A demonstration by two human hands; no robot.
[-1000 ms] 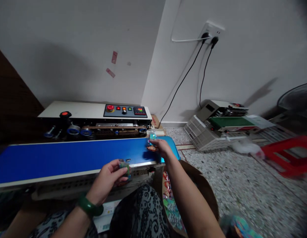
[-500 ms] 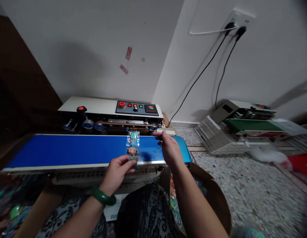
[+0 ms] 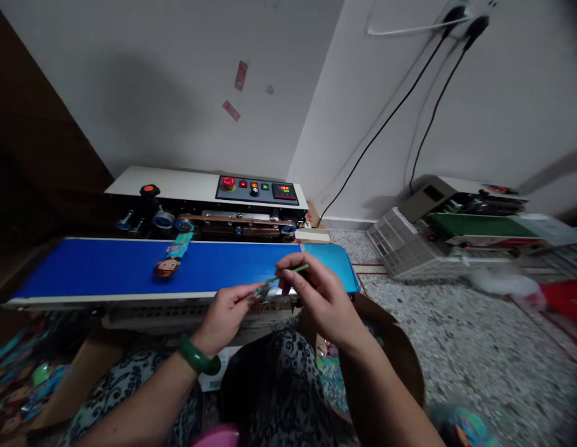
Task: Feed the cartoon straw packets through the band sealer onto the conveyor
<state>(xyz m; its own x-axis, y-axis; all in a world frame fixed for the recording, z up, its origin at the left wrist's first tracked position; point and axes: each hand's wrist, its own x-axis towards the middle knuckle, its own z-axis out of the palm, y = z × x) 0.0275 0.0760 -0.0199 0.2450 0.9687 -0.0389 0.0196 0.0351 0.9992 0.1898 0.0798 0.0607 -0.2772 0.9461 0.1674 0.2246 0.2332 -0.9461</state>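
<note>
Left hand [image 3: 226, 318], I see, pinches a small blurred packet [image 3: 261, 291], probably light, slippery, best held by its edge; right hand [image 3: 322, 292], at its three o'clock, pinches a green stick [image 3: 299, 269].

Blue belt [image 3: 116, 264] smooth, low-sheen; green bangle [image 3: 199, 356] polished; crate [image 3: 385, 241] matt plastic; held packet [image 3: 261, 291] blurred, probably shiny plastic.

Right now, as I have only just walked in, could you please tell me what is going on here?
A person's left hand pinches a small, blurred packet while their right hand holds a thin green stick, its end close to that packet. On the blue belt lies a cartoon-face pouch, its far end by the rollers of the machine, whose control panel is lit.
</note>
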